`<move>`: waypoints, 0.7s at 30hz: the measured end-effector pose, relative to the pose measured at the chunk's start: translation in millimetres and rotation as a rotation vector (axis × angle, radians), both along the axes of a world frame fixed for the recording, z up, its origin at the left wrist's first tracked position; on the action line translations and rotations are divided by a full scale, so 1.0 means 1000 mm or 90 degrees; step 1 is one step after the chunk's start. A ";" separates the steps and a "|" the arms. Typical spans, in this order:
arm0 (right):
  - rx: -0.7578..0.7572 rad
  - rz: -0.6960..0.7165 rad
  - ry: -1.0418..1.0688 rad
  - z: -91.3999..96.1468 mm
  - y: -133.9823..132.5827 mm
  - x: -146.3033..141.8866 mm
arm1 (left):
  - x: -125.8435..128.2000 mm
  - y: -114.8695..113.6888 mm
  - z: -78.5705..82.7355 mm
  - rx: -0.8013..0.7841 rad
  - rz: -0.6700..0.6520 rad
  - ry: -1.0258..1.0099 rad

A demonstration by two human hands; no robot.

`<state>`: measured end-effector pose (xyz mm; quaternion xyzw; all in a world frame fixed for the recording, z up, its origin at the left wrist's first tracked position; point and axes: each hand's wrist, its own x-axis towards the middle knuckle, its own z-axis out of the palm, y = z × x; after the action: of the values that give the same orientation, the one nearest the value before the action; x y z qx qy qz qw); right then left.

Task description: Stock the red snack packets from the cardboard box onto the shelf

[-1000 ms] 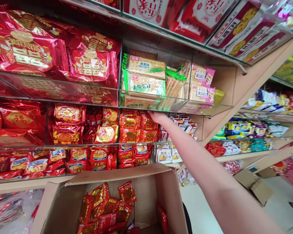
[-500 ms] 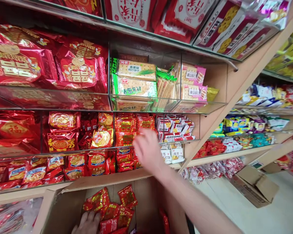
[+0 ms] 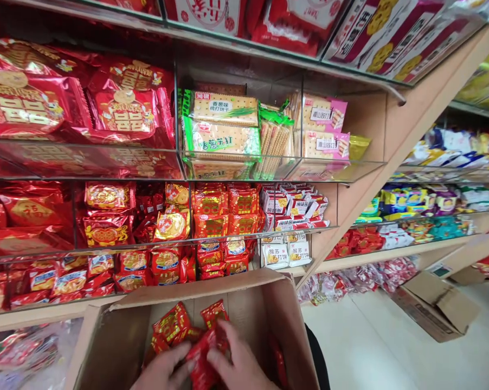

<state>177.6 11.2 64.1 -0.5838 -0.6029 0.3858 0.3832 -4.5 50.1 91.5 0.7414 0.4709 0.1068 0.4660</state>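
Both of my hands are down inside a brown cardboard box at the bottom of the view. My left hand and my right hand are closed together on a bunch of small red and gold snack packets. More of the same packets lie against the box's back wall. Straight ahead, the shelf compartment of red packets stands behind a glass front.
Glass-fronted shelves carry large red bags, green cracker packs, pink cracker packs and white packets. A wooden shelf frame slants to the right. An open carton lies on the pale floor at right.
My right hand has come down from the shelf of red packets into the box. My left hand has come into view, and both hands have closed on packets there.
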 end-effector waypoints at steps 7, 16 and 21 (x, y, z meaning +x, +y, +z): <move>0.059 -0.176 0.088 0.045 0.024 -0.006 | 0.046 0.001 0.048 -0.039 0.219 -0.243; 0.114 -0.268 -0.032 0.058 0.021 -0.005 | 0.073 -0.004 0.038 0.101 0.373 -0.287; 0.062 -0.234 0.019 0.061 0.018 0.003 | 0.076 -0.004 0.039 0.001 0.424 -0.362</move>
<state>180.6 29.3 124.8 -0.6589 -0.4987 0.2881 0.4839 71.2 46.2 130.3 0.4904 0.5373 0.4514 0.5169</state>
